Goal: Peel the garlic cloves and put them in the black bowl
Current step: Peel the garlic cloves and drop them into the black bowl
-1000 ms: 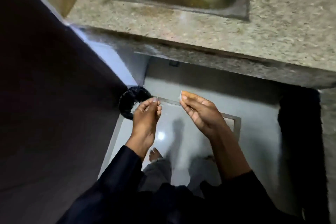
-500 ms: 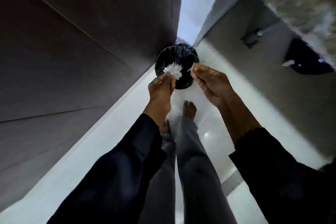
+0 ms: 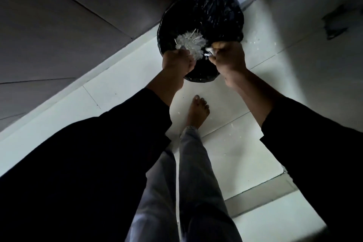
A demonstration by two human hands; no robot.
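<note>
Both hands hover over the black-lined bin (image 3: 216, 15), left hand (image 3: 176, 63) clutching a white bundle (image 3: 189, 44), probably garlic skins, right hand (image 3: 228, 58) pinching white scraps (image 3: 209, 53), a bare foot (image 3: 198, 112) just below.

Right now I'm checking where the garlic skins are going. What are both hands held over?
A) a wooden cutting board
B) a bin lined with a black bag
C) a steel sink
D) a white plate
B: the left hand and right hand hang above the black-bagged bin, with pale skins at its mouth.

Dim rm: pale tiled floor (image 3: 231, 155) (glossy), dark cabinet panels (image 3: 64, 25) at left.
</note>
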